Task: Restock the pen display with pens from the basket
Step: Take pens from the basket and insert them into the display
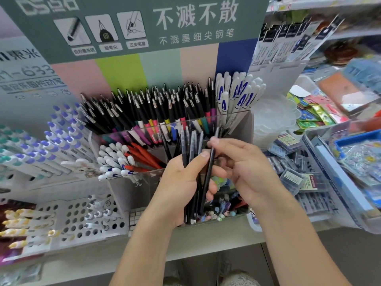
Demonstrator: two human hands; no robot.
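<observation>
My left hand (pixel 181 186) grips a bundle of dark pens (pixel 190 145) upright in front of the clear acrylic pen display (pixel 132 182). My right hand (pixel 237 162) pinches a single black pen (pixel 208 176) from that bundle between thumb and fingers. The display's back row holds many black pens with coloured barrels (pixel 160 108) and white pens with blue lettering (pixel 235 93). A front compartment holds white and red pens (pixel 125 159). No basket shows in view.
White perforated racks with purple-capped pens (pixel 61 133) stand to the left. Clear boxes of small stationery (pixel 292 162) and a blue tray (pixel 350 162) crowd the shelf on the right. A stack of clear cups (pixel 274 116) sits behind them.
</observation>
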